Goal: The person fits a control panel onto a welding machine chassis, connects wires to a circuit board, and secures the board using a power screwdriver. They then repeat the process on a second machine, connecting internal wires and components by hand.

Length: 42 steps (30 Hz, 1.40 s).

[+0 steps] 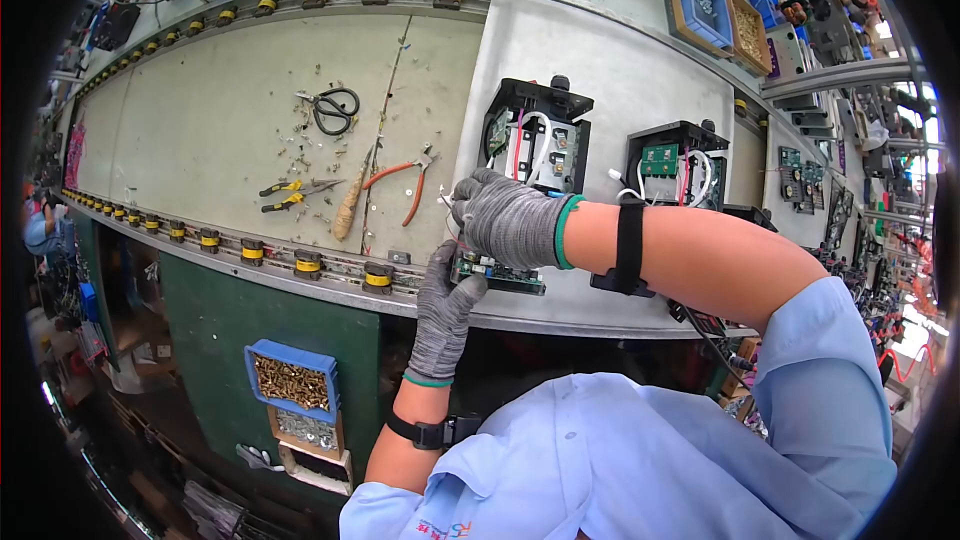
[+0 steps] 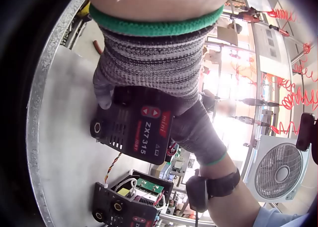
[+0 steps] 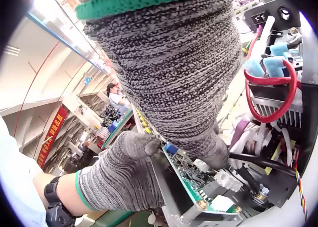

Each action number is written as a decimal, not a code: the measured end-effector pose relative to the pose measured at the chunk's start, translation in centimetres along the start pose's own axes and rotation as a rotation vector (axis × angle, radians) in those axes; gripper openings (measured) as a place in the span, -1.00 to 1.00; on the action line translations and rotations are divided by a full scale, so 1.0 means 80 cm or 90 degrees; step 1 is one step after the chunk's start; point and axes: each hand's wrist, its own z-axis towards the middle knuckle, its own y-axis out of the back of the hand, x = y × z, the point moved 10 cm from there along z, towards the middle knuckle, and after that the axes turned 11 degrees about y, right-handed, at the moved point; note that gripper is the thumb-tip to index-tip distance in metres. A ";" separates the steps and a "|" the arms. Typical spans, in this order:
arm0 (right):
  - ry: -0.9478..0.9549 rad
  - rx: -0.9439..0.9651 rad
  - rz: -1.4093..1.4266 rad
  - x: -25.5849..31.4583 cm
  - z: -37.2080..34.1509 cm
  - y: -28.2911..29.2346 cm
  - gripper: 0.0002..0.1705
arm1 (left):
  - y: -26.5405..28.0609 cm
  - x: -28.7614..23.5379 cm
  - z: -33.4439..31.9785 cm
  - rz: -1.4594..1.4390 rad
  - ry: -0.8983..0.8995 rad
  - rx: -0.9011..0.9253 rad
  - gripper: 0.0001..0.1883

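Note:
My gloved left hand (image 1: 447,318) grips the edge of a black front panel (image 2: 144,123) marked ZX7 315. A green circuit board (image 3: 194,180) sits behind this panel, facing up. My gloved right hand (image 1: 515,222) bends over the board, its fingers close to the white connectors (image 3: 228,180). Thin wires (image 1: 446,202) stick out beside those fingers in the head view. Most of the right fingertips are hidden, so I cannot tell whether they pinch anything. Just beyond the right hand stands the opened black machine (image 1: 540,135), with red and white cables inside.
A second opened machine (image 1: 680,162) stands to the right on the metal plate. Leftward lie black-handled scissors (image 1: 335,110), yellow-black pliers (image 1: 290,200), red-handled pliers (image 1: 410,185) and scattered screws. A blue bin of brass screws (image 1: 293,380) hangs below the line's roller edge.

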 end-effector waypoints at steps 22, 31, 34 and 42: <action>0.039 -0.015 -0.081 0.013 -0.014 0.012 -0.68 | 0.006 0.026 0.012 -0.131 -0.005 -0.021 -0.03; 0.019 -0.047 -0.023 0.005 -0.008 0.004 -0.63 | 0.001 0.019 0.006 -0.107 0.000 -0.016 -0.01; 0.015 -0.041 0.018 0.007 -0.003 -0.002 -0.63 | 0.002 0.017 0.005 -0.092 -0.003 -0.026 -0.05; -0.163 -0.126 0.106 -0.004 -0.099 0.095 -0.76 | 0.001 -0.030 0.002 0.190 0.122 -0.012 -0.29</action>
